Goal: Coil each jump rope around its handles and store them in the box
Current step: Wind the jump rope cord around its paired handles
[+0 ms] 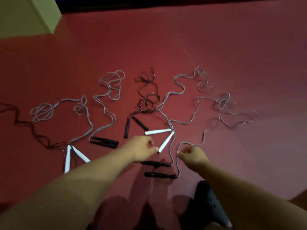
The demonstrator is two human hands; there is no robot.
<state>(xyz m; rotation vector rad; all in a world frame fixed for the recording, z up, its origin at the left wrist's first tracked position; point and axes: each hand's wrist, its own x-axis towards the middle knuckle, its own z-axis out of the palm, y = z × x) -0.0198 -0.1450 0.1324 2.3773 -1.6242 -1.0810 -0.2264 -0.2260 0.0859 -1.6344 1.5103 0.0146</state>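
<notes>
I see a dark red carpet (216, 47) filling the view, with a pale wall corner (29, 15) at the upper left and a dark strip along the top edge. Five jump ropes lie spread on the carpet in front of me, cords loose and tangled, none coiled. I count two pairs of white handles and three pairs of black ones. One white pair (73, 157) lies at the lower left, partly under my left forearm; a black pair (104, 142) lies just right of it with a grey cord; another black pair (132, 126) sits in the middle with a dark cord (147, 98); the second white pair (163, 138) forms a V right of centre; the third black pair (157, 169) lies nearest me. My left hand (141, 147) has its fingers curled, its fingertips at the near end of one white handle; whether it actually pinches the handle I cannot tell. My right hand (191, 155) pinches the grey cord (197, 113) that runs down to the nearest black handle. A black shoe (207, 201) shows at the bottom. No box is in view, and I can read no writing or labels.
</notes>
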